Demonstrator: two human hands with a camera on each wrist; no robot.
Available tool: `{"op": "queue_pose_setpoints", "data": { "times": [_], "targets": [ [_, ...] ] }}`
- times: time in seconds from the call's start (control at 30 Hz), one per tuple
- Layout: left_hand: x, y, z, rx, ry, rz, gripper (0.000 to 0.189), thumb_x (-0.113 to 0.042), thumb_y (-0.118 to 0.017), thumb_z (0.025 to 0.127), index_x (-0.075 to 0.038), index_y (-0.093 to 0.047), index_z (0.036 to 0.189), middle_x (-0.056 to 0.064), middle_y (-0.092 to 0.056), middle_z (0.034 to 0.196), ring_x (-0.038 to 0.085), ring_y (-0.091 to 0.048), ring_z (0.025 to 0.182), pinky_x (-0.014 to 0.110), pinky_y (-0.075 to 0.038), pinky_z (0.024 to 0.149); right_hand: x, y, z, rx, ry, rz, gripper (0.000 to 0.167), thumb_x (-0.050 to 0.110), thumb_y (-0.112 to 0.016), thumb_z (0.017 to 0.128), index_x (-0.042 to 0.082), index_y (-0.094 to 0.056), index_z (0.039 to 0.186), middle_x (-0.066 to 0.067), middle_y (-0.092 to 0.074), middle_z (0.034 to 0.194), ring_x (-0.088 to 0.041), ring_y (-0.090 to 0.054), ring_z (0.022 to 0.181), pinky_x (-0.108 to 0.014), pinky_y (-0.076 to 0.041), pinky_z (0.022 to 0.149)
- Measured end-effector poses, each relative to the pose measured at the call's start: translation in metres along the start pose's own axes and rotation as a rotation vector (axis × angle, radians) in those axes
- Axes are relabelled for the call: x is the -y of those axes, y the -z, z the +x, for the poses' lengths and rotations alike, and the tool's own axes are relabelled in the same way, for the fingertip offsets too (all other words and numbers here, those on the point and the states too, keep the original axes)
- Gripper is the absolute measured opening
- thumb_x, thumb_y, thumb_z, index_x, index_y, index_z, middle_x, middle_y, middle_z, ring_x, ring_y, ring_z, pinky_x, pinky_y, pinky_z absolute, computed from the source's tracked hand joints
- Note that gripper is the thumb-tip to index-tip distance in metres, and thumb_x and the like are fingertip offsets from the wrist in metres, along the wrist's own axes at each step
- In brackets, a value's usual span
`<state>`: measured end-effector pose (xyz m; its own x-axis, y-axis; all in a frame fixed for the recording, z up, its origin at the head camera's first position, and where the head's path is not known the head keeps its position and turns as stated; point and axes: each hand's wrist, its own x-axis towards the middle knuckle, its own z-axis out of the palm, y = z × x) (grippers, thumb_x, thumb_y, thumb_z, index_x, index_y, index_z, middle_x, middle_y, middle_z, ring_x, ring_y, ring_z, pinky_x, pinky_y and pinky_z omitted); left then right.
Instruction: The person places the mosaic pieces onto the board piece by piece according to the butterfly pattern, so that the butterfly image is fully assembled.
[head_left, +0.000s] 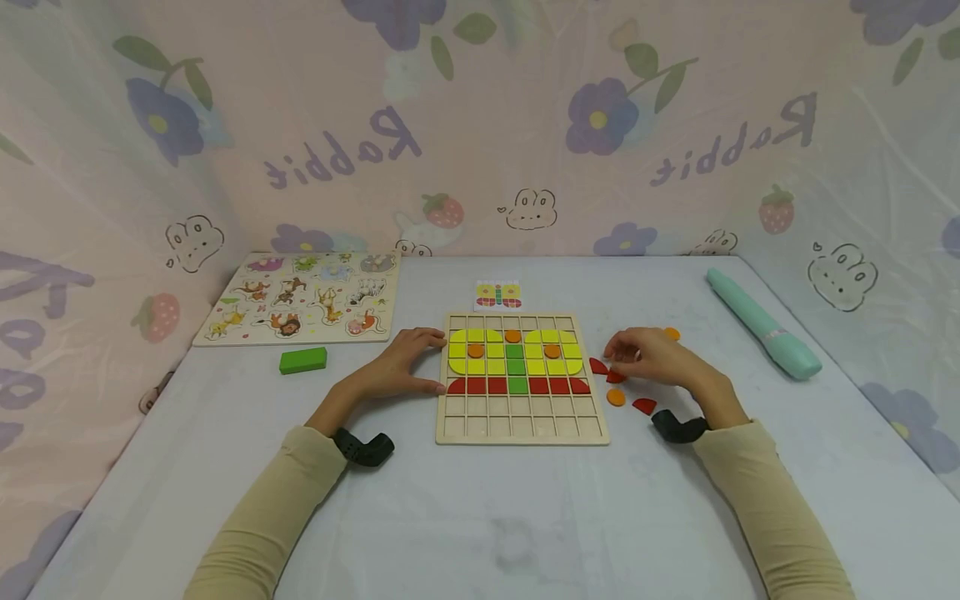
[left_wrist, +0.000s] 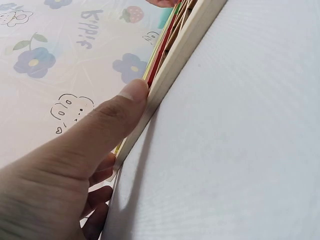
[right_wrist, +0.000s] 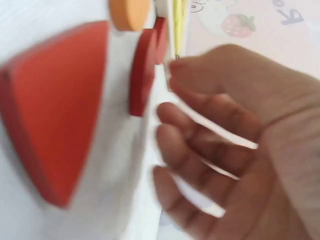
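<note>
My left hand [head_left: 393, 367] rests against the left edge of a wooden grid board [head_left: 521, 440], thumb and fingertips touching its side. Yellow, red, green and orange pieces fill the board's upper rows in a butterfly-like pattern. To the right of the board, my right hand [head_left: 660, 358] hovers with loosely bent fingers, and nothing shows between them. Below its fingertips lie two red quarter-round pieces [head_left: 597, 366]. A third red quarter-round piece [right_wrist: 57, 110] sits nearer the wrist, large in the right wrist view. One orange disc [head_left: 616, 397] lies between the red pieces; another orange disc [head_left: 671, 333] is behind the hand.
A small pattern card [head_left: 497, 296] lies behind the board. At the back left is an animal puzzle board [head_left: 322, 302], with a green block [head_left: 303, 360] in front of it. A mint-green long object [head_left: 761, 321] lies at the right. Printed curtains surround the white table.
</note>
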<state>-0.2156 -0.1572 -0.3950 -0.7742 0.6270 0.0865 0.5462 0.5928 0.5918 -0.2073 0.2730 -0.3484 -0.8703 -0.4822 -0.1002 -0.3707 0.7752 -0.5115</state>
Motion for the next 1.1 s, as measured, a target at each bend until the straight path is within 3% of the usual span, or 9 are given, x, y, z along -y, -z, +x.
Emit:
{"op": "queue_pose_setpoints", "data": {
  "times": [0.2,0.7,0.87,0.97,1.1],
  "targets": [
    [-0.002,0.001,-0.001,-0.001,0.003,-0.001,0.076,-0.046,-0.074,0.075,-0.010,-0.045,0.134,0.005,-0.035,0.144,0.026,-0.024,0.135,0.046,-0.020,0.110,-0.001,0.002,-0.003,0.080,-0.019,-0.002,0.029,0.013,-0.074,0.079,0.004,-0.062,0.105,-0.004,-0.062,0.099,-0.019,-0.052,0.082,-0.031,-0.047,0.073],
    [-0.003,0.001,-0.001,0.004,0.013,-0.008,0.075,-0.047,-0.073,0.076,-0.011,-0.045,0.134,0.004,-0.034,0.144,0.025,-0.023,0.135,0.046,-0.020,0.110,-0.006,0.002,-0.001,0.051,-0.045,0.027,0.022,0.013,-0.073,0.079,0.004,-0.064,0.098,-0.002,-0.062,0.088,-0.015,-0.055,0.076,-0.026,-0.049,0.068],
    [-0.002,0.001,0.000,-0.002,0.003,-0.005,0.075,-0.047,-0.074,0.075,-0.010,-0.045,0.134,0.005,-0.035,0.144,0.026,-0.024,0.135,0.047,-0.020,0.110,0.010,0.002,-0.001,0.036,0.023,0.053,0.025,0.012,-0.074,0.078,0.005,-0.066,0.101,0.000,-0.065,0.091,-0.014,-0.056,0.079,-0.026,-0.050,0.073],
    [-0.001,0.001,0.000,-0.003,-0.001,-0.008,0.075,-0.047,-0.074,0.075,-0.010,-0.046,0.134,0.005,-0.035,0.144,0.026,-0.024,0.135,0.046,-0.020,0.110,0.026,-0.002,0.001,0.088,0.097,0.078,0.026,0.013,-0.074,0.078,0.005,-0.066,0.102,0.000,-0.065,0.093,-0.014,-0.057,0.079,-0.028,-0.051,0.074],
    [0.000,0.000,0.000,0.006,0.011,-0.010,0.075,-0.048,-0.073,0.075,-0.011,-0.045,0.134,0.004,-0.034,0.144,0.024,-0.023,0.135,0.045,-0.020,0.111,0.040,-0.009,0.001,0.187,0.111,0.094,0.025,0.014,-0.074,0.078,0.008,-0.066,0.101,0.003,-0.064,0.090,-0.013,-0.057,0.078,-0.026,-0.051,0.072]
  ]
}}
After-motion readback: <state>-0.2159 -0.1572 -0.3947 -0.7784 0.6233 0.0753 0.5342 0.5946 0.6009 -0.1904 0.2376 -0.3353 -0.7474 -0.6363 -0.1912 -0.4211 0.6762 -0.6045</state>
